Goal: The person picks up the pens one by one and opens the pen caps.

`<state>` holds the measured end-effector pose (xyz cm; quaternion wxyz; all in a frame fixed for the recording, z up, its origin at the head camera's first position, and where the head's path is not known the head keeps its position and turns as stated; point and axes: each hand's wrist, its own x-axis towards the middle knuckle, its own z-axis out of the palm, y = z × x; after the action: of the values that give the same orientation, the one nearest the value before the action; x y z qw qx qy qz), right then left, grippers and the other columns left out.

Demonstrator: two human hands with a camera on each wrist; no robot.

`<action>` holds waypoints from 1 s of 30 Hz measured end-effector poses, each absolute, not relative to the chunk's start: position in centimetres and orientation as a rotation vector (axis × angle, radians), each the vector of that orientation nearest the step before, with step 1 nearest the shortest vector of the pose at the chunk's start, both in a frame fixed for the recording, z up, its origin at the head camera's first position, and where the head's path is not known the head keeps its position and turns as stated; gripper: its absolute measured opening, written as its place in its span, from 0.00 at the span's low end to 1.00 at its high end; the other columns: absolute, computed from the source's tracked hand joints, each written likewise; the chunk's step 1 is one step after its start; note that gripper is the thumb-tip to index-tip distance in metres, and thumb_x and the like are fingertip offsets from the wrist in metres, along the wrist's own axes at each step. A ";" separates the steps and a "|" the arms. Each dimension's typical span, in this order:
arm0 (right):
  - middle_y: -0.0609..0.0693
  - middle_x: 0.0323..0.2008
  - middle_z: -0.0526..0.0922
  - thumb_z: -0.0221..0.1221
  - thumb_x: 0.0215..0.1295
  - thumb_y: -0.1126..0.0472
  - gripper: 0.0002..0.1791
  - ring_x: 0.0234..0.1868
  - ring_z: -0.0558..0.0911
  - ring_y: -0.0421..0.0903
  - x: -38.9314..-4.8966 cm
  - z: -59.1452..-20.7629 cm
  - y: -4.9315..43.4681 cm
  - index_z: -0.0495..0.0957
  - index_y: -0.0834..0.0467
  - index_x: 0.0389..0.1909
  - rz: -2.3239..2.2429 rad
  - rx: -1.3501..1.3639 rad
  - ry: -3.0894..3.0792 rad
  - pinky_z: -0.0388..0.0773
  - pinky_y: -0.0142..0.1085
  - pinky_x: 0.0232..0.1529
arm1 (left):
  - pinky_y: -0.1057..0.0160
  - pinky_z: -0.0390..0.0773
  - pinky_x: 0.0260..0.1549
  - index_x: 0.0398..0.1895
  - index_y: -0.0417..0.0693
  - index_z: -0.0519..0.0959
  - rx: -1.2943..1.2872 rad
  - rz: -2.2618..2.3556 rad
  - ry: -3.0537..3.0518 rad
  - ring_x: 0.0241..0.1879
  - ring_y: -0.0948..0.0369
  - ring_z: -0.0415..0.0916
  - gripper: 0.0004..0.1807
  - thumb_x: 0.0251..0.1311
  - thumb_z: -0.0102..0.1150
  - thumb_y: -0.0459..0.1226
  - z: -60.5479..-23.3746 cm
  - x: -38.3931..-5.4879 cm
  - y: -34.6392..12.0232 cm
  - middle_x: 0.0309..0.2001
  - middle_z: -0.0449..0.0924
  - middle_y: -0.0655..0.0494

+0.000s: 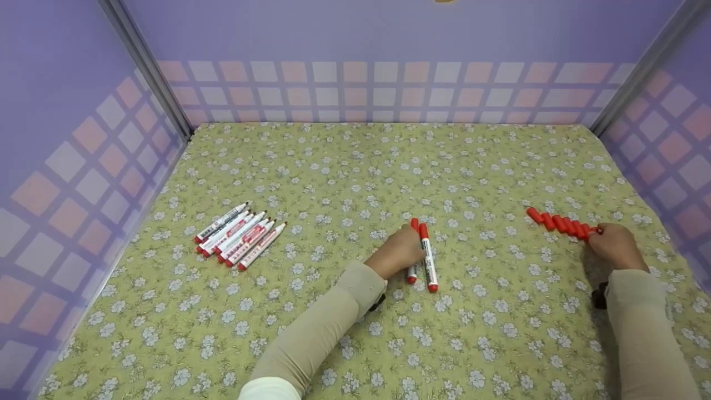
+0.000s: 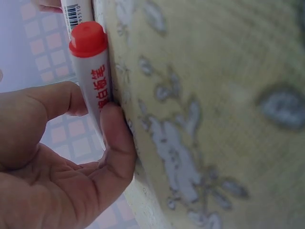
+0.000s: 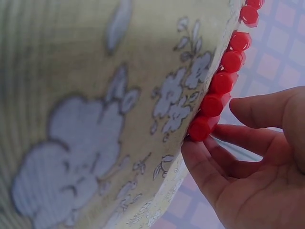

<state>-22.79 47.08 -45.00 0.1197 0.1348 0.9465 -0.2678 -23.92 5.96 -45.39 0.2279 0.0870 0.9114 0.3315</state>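
In the head view my left hand (image 1: 401,251) is bent over one of two red-capped whiteboard markers lying on the cloth. Its fingers pinch that white marker (image 2: 95,78) around the barrel, with the red end pointing up in the left wrist view. Close beside it lies the second whiteboard marker (image 1: 428,258). Off to the right, my right hand (image 1: 615,244) is at the near end of a slanting row of red marker caps (image 1: 561,223). One fingertip touches the end cap (image 3: 202,128) from below, while another finger stays just off the row.
At the left lies a bunch of uncapped white markers (image 1: 239,236) with red ends, side by side. A flowered green cloth (image 1: 355,178) covers the table. Purple checked walls (image 1: 355,91) enclose the back and both sides.
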 end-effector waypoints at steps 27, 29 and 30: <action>0.82 0.66 0.46 0.37 0.76 0.51 0.36 0.51 0.69 0.72 -23.9 -42.4 41.3 0.46 0.74 0.71 -0.746 0.113 2.838 0.70 0.61 0.49 | 0.64 0.62 0.16 0.39 0.45 0.69 0.223 1.228 2.299 0.14 0.64 0.56 0.04 0.66 0.50 0.35 -45.5 -24.0 3.1 0.21 0.63 0.57; 0.81 0.67 0.45 0.36 0.76 0.48 0.37 0.62 0.57 0.77 -24.0 -42.1 40.5 0.46 0.73 0.72 -0.721 0.074 2.835 0.59 0.67 0.59 | 0.64 0.61 0.16 0.45 0.43 0.70 0.236 1.219 2.310 0.15 0.64 0.55 0.08 0.67 0.48 0.36 -45.3 -24.1 3.0 0.21 0.63 0.57; 0.80 0.68 0.45 0.36 0.76 0.47 0.37 0.66 0.51 0.77 -24.0 -42.0 40.1 0.46 0.73 0.72 -0.715 0.051 2.833 0.54 0.68 0.61 | 0.64 0.60 0.16 0.49 0.43 0.69 0.241 1.214 2.314 0.15 0.64 0.54 0.10 0.68 0.47 0.37 -45.2 -24.2 2.9 0.22 0.63 0.56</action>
<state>-23.97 40.08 -41.96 0.1095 0.0172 0.9637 -0.2430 -24.17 2.94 -45.19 0.2558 0.0888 0.8525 0.4471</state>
